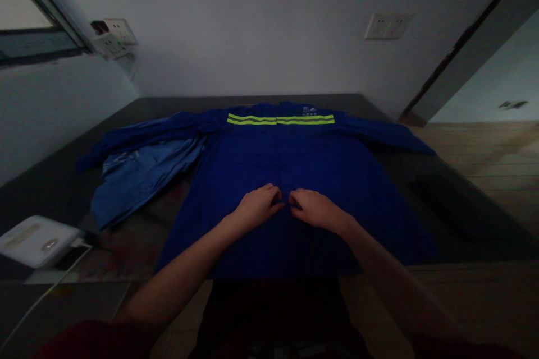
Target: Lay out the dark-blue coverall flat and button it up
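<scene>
A dark blue work jacket (248,162) lies spread front side up, its sleeves stretched out left and right. Two yellow-green reflective strips (252,119) cross its chest, and small white print shows above the right one. Over the jacket's centre line, in its lower half, my left hand (261,203) has its fingers curled with the thumb close to them. My right hand (318,207) mirrors it a short gap away, fingers also bent and pinched at the front opening. The dim light hides exactly which bit of cloth lies between the fingertips.
A lighter blue folded garment (147,176) lies partly under the left sleeve. At the table's left front sits a white box (40,240) with a plugged-in cable. A dark flat object (452,207) rests at right. The dark table (332,99) meets a wall with sockets (387,27).
</scene>
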The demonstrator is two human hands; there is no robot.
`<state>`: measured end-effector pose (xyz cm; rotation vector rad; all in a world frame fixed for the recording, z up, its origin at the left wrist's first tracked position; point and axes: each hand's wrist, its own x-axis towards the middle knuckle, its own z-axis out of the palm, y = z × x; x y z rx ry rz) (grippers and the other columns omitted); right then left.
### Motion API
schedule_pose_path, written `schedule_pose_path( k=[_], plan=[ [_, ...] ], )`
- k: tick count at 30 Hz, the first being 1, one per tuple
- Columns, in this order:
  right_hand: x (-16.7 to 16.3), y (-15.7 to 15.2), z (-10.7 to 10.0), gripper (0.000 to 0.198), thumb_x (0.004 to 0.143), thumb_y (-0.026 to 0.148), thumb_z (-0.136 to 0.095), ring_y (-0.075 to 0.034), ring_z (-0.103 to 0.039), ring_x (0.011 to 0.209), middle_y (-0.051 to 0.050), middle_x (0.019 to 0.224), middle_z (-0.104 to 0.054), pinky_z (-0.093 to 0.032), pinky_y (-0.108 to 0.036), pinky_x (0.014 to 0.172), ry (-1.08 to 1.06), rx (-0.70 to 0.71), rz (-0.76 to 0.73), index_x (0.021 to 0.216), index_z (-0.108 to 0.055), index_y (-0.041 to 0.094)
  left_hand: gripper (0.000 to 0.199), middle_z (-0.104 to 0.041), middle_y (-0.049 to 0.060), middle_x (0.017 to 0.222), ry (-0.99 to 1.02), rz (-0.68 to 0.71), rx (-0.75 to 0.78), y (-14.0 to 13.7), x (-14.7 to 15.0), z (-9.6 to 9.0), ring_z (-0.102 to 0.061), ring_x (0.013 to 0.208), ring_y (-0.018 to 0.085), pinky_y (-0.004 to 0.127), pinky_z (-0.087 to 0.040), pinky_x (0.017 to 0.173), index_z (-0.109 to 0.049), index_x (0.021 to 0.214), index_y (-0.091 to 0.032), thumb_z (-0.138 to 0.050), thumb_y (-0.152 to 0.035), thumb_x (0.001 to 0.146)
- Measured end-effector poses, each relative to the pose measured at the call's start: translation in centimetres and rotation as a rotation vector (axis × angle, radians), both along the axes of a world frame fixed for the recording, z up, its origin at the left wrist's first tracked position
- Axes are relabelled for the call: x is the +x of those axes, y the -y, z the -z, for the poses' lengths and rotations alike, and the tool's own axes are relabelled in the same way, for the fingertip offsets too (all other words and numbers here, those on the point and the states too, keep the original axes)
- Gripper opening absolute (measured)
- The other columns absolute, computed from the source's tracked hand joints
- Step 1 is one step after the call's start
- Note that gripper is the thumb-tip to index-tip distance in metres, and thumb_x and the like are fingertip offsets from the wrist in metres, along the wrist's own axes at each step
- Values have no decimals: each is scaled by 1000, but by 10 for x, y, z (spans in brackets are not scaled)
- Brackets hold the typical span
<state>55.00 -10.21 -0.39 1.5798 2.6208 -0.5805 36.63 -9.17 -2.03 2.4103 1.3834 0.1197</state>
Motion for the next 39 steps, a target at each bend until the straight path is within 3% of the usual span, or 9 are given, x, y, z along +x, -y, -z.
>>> schedule_pose_path(
  k=[8,14,19,27,39],
  plan=[
    [13,-10,20,11,74,12,-55,-13,-58,66,0,73,-64,-39,-22,61,-412,-143,121,82,-61,17,14,-62,3,96,-6,32,2,2,2,4,-61,85,19,28,-46,69,-57,95,-21,-56,-32,86],
    [11,-11,25,8,74,20,-64,-13,-57,63,2,68,-62,-37,-21,54,-408,-198,146,79,-59,18,14,-61,4,95,-73,52,91,8,6,4,-62,81,19,27,-46,65,-56,95,-22,-51,-34,89],
    [8,-9,21,9,71,13,-62,-12,-56,61,3,66,-61,-37,-21,55,-382,-170,180,77,-59,19,13,-61,4,97,-82,86,159,10,9,-1,-61,88,19,27,-46,71,-58,98,-23,-49,-27,90],
    [10,-12,18,8,72,14,-62,-13,-60,65,0,70,-64,-42,-23,59,-561,-124,243,79,-62,17,13,-63,2,91,44,60,148,6,5,-4,-61,81,18,26,-43,66,-55,93,-22,-48,-32,92],
    [12,-15,23,20,70,6,-58,-14,-62,68,-2,73,-68,-45,-23,62,-508,-136,222,83,-68,16,13,-63,3,91,-54,110,102,5,6,0,-60,78,17,24,-40,60,-57,93,-23,-47,-29,90]
  ],
)
